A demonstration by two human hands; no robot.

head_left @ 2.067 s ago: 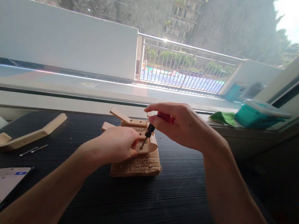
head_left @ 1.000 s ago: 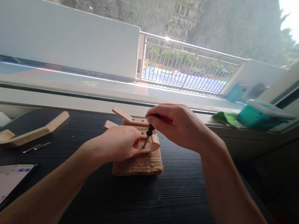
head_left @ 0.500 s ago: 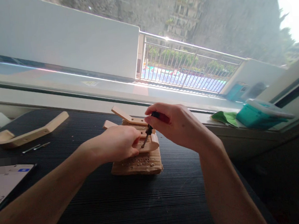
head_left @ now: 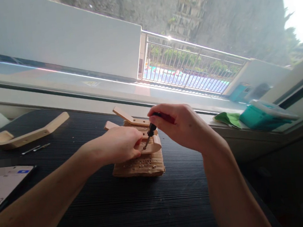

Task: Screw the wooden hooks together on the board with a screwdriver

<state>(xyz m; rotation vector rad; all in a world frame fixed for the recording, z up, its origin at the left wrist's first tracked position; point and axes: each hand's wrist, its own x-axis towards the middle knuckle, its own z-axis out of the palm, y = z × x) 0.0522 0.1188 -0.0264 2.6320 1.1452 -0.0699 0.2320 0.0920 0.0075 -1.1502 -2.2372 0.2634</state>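
Note:
My right hand (head_left: pixel 174 123) is closed around the handle of a screwdriver (head_left: pixel 151 130), whose shaft slants down to the left. Its tip meets a hole in a curved wooden hook (head_left: pixel 154 147). My left hand (head_left: pixel 122 144) grips that hook, fingers closed on its left part and hiding it. The hook lies on a corrugated cardboard block (head_left: pixel 138 169), where small holes and bits of debris show. Behind it, two more wooden hooks rest on the block; the farthest hook (head_left: pixel 130 118) has dark holes along it.
On the dark table (head_left: pixel 149 206), another wooden hook (head_left: pixel 30 136) lies at the left near two thin metal pieces (head_left: pixel 36 149). A tablet-like screen (head_left: pixel 9 184) sits at the left edge. A green cloth (head_left: pixel 225 119) and a teal container (head_left: pixel 265 115) stand on the sill.
My right hand and the screwdriver handle have shifted very slightly, with the tip still at the same hole. My left hand stays on the hook.

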